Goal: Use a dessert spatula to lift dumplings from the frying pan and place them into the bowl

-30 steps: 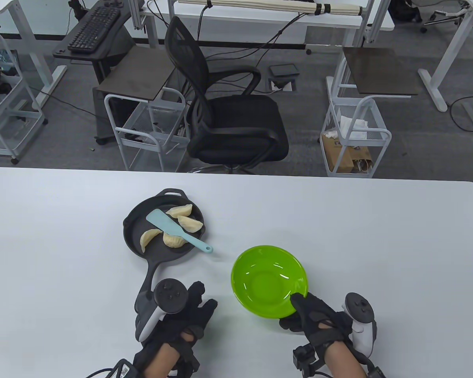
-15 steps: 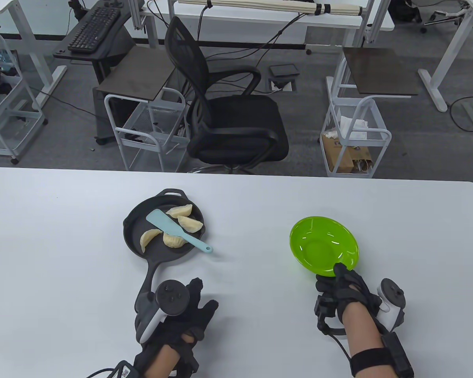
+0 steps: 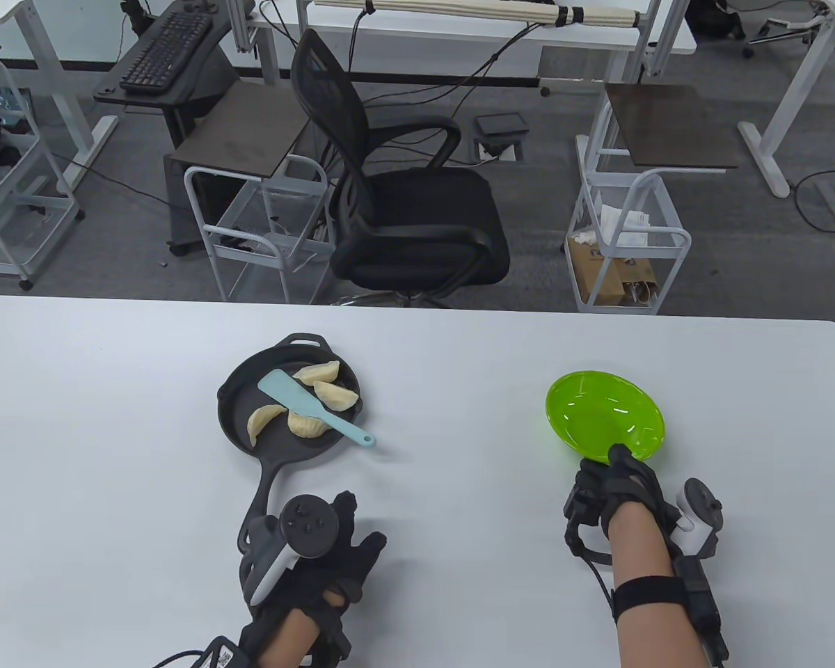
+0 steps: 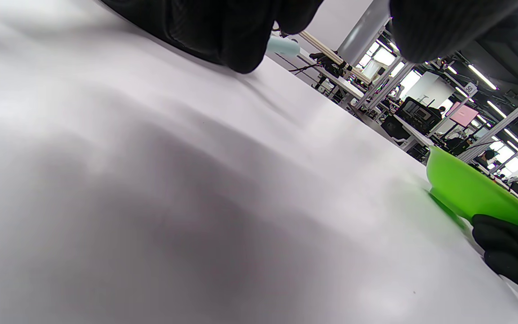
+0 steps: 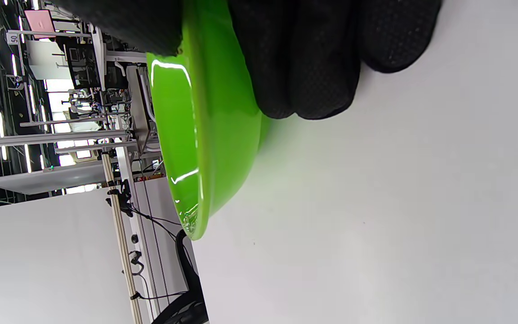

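A black frying pan [image 3: 240,417] sits left of centre with several pale dumplings [image 3: 307,423] in it. A light blue dessert spatula [image 3: 306,406] lies across them, its handle sticking out over the pan's right rim. My left hand [image 3: 334,550] rests on the table at the end of the pan handle [image 3: 261,490], fingers spread. At the right, my right hand [image 3: 616,476] pinches the near rim of the empty green bowl [image 3: 602,414], thumb inside and fingers underneath. The bowl [image 5: 205,135] is tilted with its near side lifted. The bowl [image 4: 470,193] also shows at the right of the left wrist view.
The white table [image 3: 459,362] reaches to a far edge, beyond which stand a black office chair [image 3: 403,202] and wire carts [image 3: 626,243].
My right hand has carried the green bowl from the table's middle toward the right and farther back. The left hand, pan, spatula and dumplings have stayed put.
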The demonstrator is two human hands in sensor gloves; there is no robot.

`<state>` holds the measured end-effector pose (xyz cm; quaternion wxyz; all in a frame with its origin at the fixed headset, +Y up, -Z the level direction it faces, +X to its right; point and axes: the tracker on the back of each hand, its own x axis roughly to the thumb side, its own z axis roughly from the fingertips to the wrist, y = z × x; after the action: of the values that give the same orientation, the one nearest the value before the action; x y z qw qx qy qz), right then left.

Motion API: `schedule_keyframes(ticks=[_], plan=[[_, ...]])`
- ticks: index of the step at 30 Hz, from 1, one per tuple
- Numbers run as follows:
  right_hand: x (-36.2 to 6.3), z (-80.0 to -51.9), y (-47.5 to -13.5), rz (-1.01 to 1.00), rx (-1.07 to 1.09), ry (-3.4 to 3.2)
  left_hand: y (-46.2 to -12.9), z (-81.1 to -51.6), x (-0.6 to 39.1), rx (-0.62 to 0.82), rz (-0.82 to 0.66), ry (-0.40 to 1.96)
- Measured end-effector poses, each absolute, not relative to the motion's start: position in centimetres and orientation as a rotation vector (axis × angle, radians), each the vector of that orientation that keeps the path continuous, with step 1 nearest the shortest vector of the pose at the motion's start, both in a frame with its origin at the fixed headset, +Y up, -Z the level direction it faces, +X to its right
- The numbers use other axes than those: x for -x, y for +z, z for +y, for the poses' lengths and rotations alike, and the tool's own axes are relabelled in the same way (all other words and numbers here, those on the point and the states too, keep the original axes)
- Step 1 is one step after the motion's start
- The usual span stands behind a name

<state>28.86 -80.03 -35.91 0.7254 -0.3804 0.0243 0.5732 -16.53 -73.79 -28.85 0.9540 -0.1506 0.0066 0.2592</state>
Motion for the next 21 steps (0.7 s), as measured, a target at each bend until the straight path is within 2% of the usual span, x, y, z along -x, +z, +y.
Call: schedule_keyframes(ticks=[9, 14, 21], plan=[[-28.9, -80.2, -36.0, 0.069, 0.657, 1.229, -28.9, -73.8, 16.6, 0.310, 0.017, 0.522], [-28.4, -79.7, -34.8, 0.110, 0.607, 1.250, -29.0, -73.8, 16.7, 0.311, 0.023, 0.518], [-27.5, -77.5, -32.3, 0.109, 0.455, 1.495, -29.0, -73.7, 17.0, 0.294, 0.030, 0.530]])
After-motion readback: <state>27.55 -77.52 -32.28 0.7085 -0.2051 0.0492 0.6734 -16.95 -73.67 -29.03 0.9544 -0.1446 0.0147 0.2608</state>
